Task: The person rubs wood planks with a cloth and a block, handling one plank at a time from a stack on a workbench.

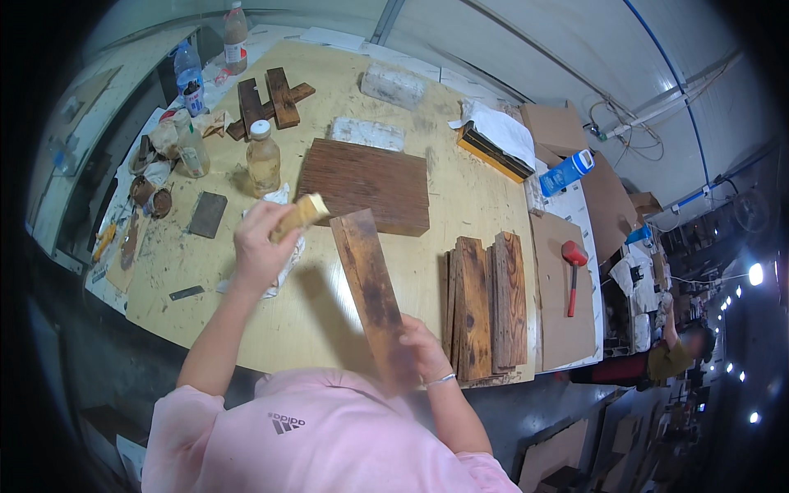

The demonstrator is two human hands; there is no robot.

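Observation:
My left hand is closed around a small yellowish block, blurred, perhaps a sponge. Gripped by its lower right edge, a dark-stained wooden board slants up from my right hand above the table. The block is a little left of the board's top end, apart from it. Beneath my left wrist lies a crumpled white cloth. A thick dark brown wooden block lies just beyond both hands. Stacks of similar stained boards stand to the right of my right hand.
A capped bottle of cloudy liquid stands beyond my left hand, near a dark flat block. Stained pieces lie crossed farther back. At right are a red mallet on cardboard and a blue bottle. Another person is at far right.

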